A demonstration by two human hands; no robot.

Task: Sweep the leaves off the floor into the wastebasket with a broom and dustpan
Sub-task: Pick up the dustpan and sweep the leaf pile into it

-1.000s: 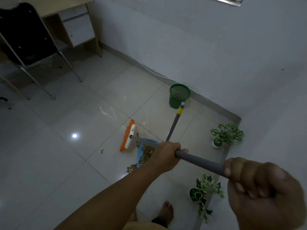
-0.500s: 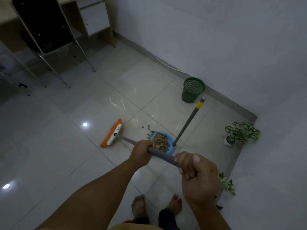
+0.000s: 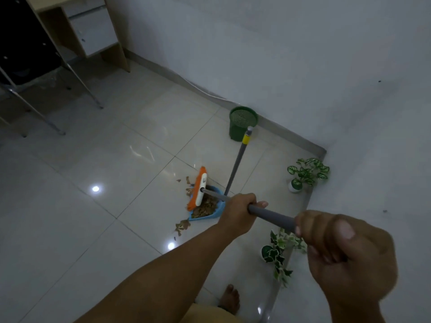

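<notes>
Both my hands grip the broom's grey handle (image 3: 271, 214): my left hand (image 3: 240, 212) lower down, my right hand (image 3: 345, 255) near the top, close to the camera. The orange and white broom head (image 3: 198, 191) sits at the mouth of the blue dustpan (image 3: 213, 214), which holds a heap of brown leaves (image 3: 205, 207). The dustpan's own grey pole with a yellow band (image 3: 236, 164) stands upright. Loose leaves lie beyond the broom head (image 3: 187, 183) and in front of the pan (image 3: 182, 226). The green mesh wastebasket (image 3: 242, 123) stands against the wall behind.
Two potted plants stand along the right wall, one (image 3: 305, 172) near the corner and one (image 3: 278, 249) close to my bare foot (image 3: 229, 299). A black folding chair (image 3: 30, 57) and a wooden desk with drawers (image 3: 88, 31) are at the far left.
The broom head has swept right from the open floor to the dustpan's mouth, pushing leaves in. My right hand has come up closer to the camera.
</notes>
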